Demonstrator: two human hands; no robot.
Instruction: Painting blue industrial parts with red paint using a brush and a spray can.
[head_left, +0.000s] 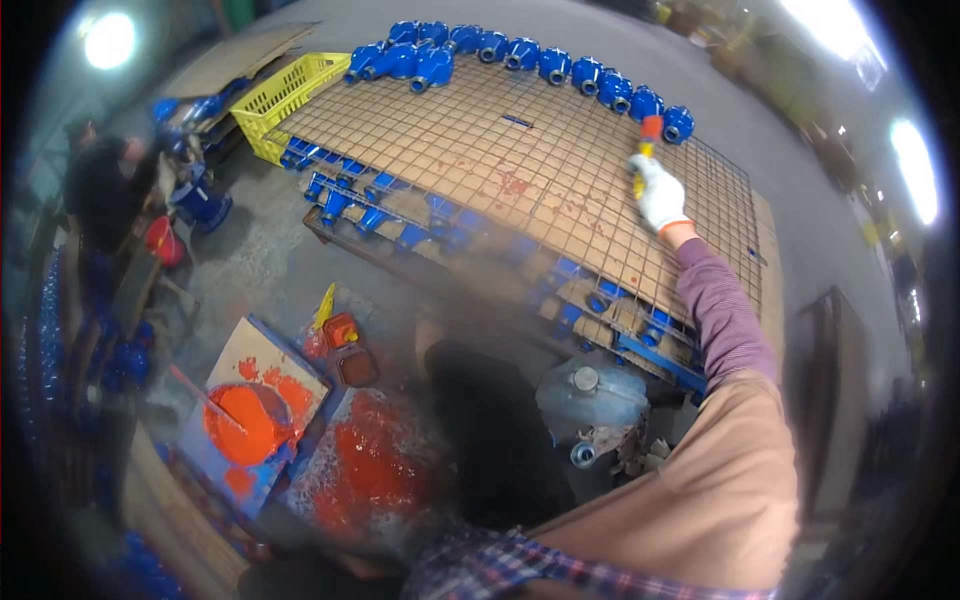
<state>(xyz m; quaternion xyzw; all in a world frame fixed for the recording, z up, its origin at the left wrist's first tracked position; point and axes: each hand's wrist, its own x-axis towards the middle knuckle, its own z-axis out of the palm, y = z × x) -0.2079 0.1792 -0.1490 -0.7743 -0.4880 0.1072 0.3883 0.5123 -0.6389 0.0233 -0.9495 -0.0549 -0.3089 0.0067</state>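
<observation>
My right hand (662,195), in a white glove with an orange cuff, reaches out over the wire mesh rack (560,190). Its fingers are closed round a paintbrush (646,150) with a yellow handle and an orange-red head. The brush head is right by the blue castings (614,90) with short necks that line the far edge of the mesh, close to the last casting (678,124) on the right. Whether it touches one, I cannot tell. My left hand does not show.
More blue castings lie on a level under the mesh. A yellow crate (285,95) stands at the rack's left end. Down left, a bucket of orange-red paint (243,425) sits on a stained board. A translucent jug (592,400) stands below the rack. Another person (105,190) is at far left.
</observation>
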